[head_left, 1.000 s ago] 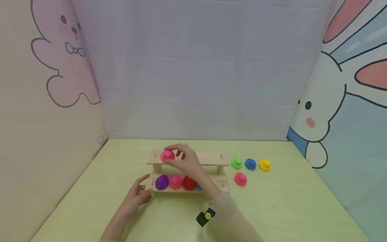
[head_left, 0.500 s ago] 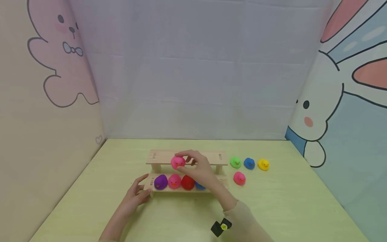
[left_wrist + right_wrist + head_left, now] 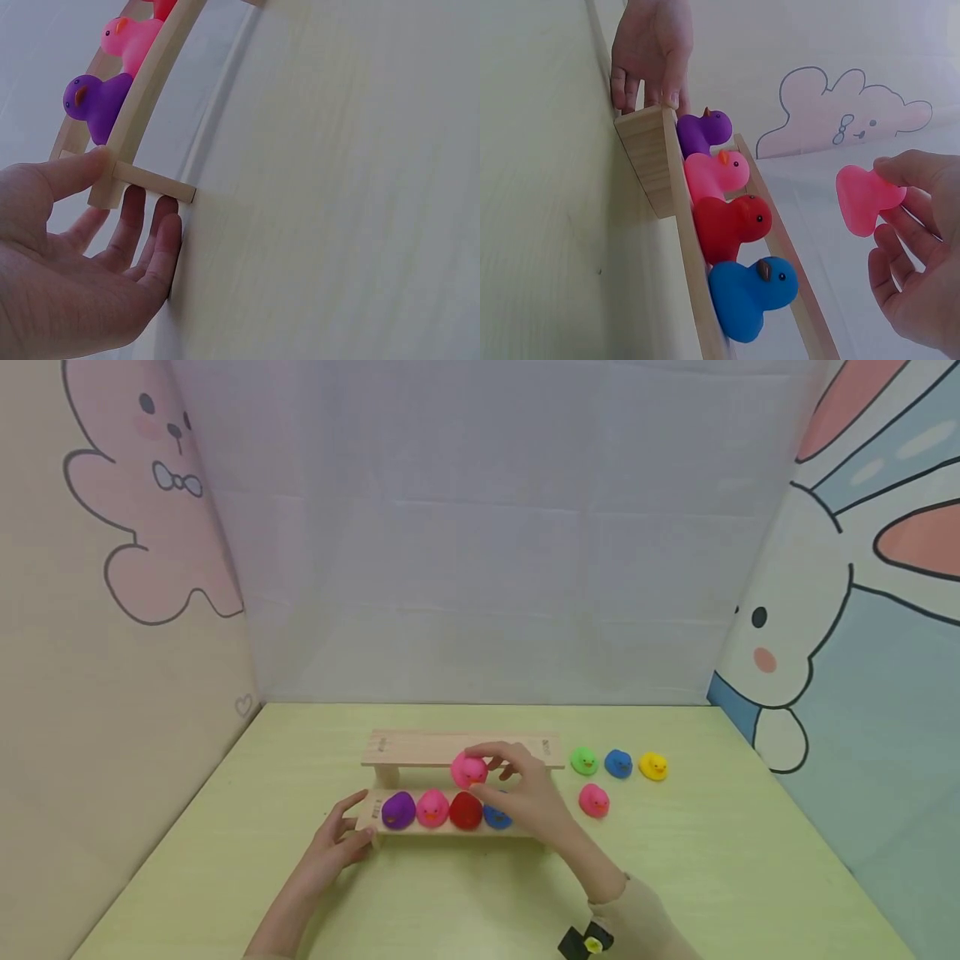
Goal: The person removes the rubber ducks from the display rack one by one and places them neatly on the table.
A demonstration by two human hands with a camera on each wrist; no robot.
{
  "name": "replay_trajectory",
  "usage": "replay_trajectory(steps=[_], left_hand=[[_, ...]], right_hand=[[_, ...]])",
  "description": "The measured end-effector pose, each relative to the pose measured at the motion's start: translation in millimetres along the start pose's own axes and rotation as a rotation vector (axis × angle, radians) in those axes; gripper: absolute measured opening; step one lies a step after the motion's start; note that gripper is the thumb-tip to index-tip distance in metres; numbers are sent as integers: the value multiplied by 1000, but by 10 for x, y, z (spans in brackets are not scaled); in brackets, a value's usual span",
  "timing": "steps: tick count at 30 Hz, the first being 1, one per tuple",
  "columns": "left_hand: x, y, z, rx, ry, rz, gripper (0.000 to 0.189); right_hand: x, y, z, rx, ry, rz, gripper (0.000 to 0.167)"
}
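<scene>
My right hand (image 3: 528, 793) pinches a pink rubber duck (image 3: 468, 770) between thumb and fingers, raised above the row on the lower step of a two-step wooden stand (image 3: 423, 748). That row runs, left to right, purple duck (image 3: 398, 810), pink duck (image 3: 432, 807), red duck (image 3: 466, 810) and blue duck (image 3: 498, 816), the last partly hidden by my right hand in the head view. My left hand (image 3: 90, 262) holds the left end of the lower step, thumb on its front edge and fingers at the leg. The upper step bears no ducks where it shows.
Right of the stand, a green duck (image 3: 584, 761), a blue duck (image 3: 618, 764) and a yellow duck (image 3: 653, 767) sit on the pale table (image 3: 720, 860). Another pink duck (image 3: 594, 801) lies nearer the front. Printed walls enclose the table's sides and back.
The right hand has carried its pink duck from the upper step's left end rightward and nearer, over the lower row. The left hand stays at the stand's end.
</scene>
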State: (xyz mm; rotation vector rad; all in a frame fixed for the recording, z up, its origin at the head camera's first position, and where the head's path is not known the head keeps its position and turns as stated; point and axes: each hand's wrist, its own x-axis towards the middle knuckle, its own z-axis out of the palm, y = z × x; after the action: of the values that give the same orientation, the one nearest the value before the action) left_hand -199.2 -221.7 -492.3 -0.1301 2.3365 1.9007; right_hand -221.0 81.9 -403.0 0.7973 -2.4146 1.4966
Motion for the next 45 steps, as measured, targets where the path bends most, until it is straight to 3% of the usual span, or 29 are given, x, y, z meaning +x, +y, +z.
replay_trajectory(steps=[15, 28, 36, 45], left_hand=[[3, -2, 13, 2, -5, 4, 63], [-5, -7, -1, -21, -9, 11, 63], [-15, 10, 0, -7, -16, 4, 63], [-5, 8, -8, -7, -25, 7, 63]], right_hand=[[-294, 245, -366, -46, 61, -11, 37], [-511, 432, -734, -181, 138, 32, 41], [-666, 600, -873, -260, 161, -47, 43], [-813, 788, -1105, -351, 168, 30, 44]])
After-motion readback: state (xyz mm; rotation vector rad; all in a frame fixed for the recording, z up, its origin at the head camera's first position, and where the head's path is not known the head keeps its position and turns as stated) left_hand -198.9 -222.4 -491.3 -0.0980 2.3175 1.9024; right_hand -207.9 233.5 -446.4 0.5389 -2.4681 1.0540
